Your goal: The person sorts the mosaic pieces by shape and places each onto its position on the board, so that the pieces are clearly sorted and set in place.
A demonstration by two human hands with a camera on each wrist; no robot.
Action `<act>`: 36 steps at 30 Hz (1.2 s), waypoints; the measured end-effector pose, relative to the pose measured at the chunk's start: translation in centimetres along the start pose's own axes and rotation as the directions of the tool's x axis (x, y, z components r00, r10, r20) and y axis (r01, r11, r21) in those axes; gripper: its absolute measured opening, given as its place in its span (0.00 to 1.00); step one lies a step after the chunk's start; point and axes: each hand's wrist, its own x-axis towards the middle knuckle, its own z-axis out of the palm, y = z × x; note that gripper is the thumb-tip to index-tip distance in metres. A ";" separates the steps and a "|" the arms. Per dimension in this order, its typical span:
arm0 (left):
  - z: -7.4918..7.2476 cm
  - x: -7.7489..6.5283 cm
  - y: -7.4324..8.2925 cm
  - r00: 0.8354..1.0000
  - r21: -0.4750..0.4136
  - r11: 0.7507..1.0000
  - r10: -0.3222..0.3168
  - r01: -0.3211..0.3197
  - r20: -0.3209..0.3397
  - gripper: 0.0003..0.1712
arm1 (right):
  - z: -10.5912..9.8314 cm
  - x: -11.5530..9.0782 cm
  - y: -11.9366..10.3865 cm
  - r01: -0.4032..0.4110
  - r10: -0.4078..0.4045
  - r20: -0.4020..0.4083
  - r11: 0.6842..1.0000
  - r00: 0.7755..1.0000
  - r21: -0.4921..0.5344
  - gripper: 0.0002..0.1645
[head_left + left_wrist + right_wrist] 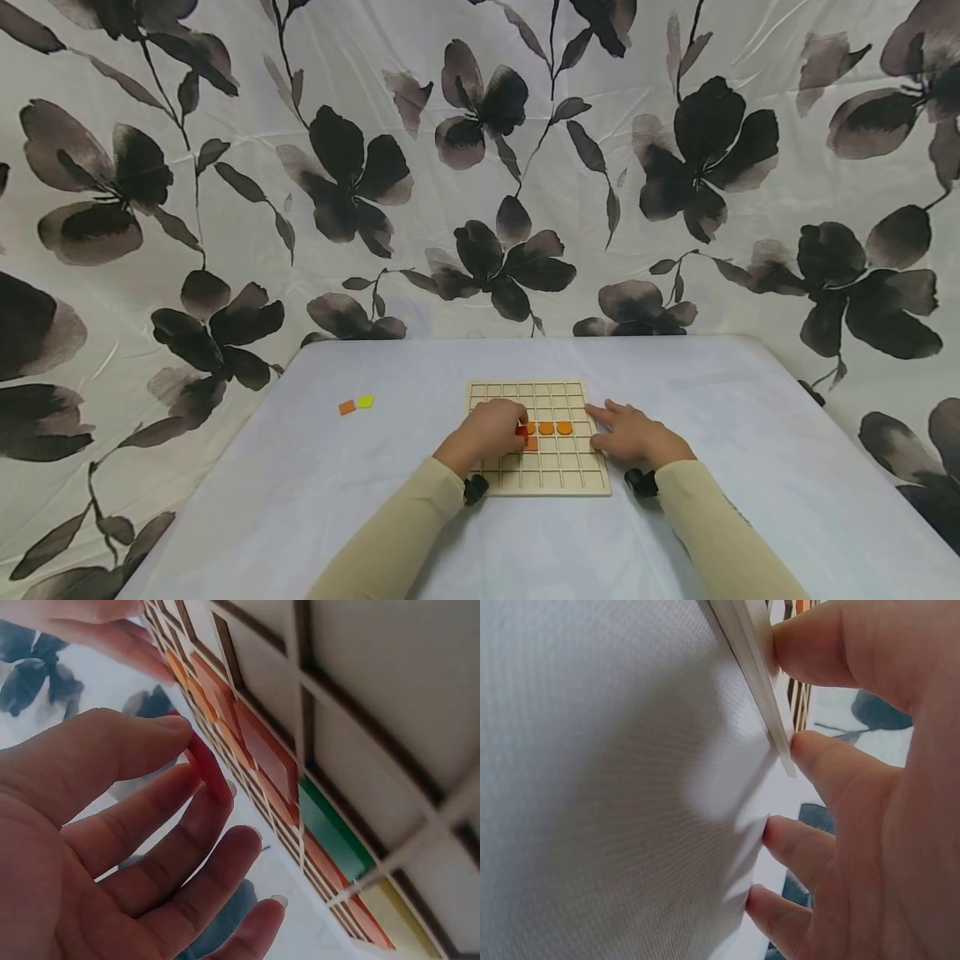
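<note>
A pale wooden grid board lies on the white-covered table. Over its left half, my left hand pinches a small flat red tile between thumb and fingers, close above the grid. Orange round pieces line one row, with an orange square tile just below. The left wrist view also shows a green tile and a yellowish tile in the grid, which my left hand covers in the head view. My right hand has its fingers spread, thumb and a fingertip touching the board's right edge.
Left of the board, a loose orange tile and a yellow-green tile lie side by side on the white tablecloth. A floral curtain hangs behind the table's far edge.
</note>
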 end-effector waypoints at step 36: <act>1.1 1.4 3.4 0.996 0.079 0.994 0.069 -0.073 0.055 0.03 | 0.2 0.5 0.4 0.020 -0.020 0.017 1.000 1.000 0.005 0.40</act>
